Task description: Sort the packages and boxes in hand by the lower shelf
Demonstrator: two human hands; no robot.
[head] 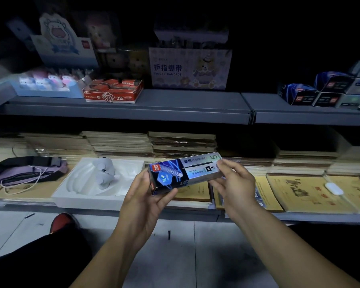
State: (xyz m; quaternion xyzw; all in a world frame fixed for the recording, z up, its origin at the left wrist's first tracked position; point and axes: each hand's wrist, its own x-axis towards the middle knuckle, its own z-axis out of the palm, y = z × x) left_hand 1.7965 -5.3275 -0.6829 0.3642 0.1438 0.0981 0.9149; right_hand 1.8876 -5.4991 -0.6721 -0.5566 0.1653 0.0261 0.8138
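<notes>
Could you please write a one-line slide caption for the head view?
Both hands, left and right, hold a shiny blue-and-silver cardboard pen box before grey metal shelves.

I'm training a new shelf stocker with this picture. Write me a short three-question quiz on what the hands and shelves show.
1. True or false: only one hand holds the blue pen box.
2. Which box on the upper shelf is marked 2B?
A. the red box
B. the finger bandage box
C. the dark boxes at right
3. Fill in: the white tray lies to the ____ of the left hand.

Key:
1. False; the right hand pinches the other end.
2. A
3. left
</notes>
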